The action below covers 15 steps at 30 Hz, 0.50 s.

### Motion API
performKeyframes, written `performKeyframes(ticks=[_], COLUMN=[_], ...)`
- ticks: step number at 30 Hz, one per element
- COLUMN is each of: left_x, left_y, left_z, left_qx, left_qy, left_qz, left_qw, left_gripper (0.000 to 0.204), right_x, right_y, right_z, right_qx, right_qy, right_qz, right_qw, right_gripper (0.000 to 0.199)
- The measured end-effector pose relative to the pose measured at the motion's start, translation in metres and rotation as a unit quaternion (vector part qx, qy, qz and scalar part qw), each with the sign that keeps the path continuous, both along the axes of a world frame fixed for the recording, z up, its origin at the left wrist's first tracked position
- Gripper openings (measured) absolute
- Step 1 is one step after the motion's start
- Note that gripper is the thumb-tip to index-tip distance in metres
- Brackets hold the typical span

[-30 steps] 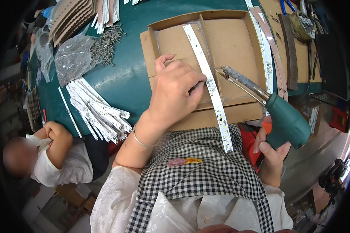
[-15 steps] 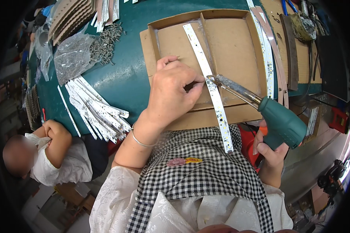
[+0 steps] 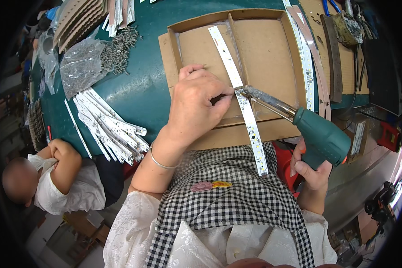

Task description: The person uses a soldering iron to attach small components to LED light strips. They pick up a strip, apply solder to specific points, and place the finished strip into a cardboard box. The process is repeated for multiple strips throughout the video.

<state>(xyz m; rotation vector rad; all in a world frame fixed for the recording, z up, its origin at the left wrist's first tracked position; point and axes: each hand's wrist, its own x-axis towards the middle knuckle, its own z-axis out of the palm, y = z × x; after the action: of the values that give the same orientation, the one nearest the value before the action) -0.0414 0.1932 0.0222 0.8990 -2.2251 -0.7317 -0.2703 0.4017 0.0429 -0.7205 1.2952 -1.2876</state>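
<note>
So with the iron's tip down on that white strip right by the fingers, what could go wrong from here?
1. The left hand pinches the long white LED strip right beside the metal tip of the green-handled soldering iron, so a slip could burn the fingertips.
2. The strip overhangs the brown cardboard tray toward the person's lap and may pivot or shift.
3. The hot barrel lies low over the cardboard and might scorch it.

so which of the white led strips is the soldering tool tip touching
The long white LED strip lying diagonally across the cardboard tray, pinned by the left hand; the others lie untouched.
</note>
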Motion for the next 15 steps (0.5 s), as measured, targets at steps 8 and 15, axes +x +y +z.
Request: performKeyframes(ticks=[8, 15], left_x=[-0.001, 0.0], left_y=[0.0, 0.0], left_z=[-0.001, -0.001], left_qx=[-0.001, -0.006], left_qy=[0.002, 0.004], left_qz=[-0.004, -0.003], left_qw=[1.0, 1.0], left_gripper=[0.009, 0.009], right_x=[-0.005, -0.016], right_y=[-0.007, -0.001], right_z=[0.009, 0.005], right_qx=[-0.014, -0.029], right_qy=[-0.036, -0.016], right_qz=[0.006, 0.08], right_qw=[0.999, 0.996], right_gripper=[0.056, 0.052])
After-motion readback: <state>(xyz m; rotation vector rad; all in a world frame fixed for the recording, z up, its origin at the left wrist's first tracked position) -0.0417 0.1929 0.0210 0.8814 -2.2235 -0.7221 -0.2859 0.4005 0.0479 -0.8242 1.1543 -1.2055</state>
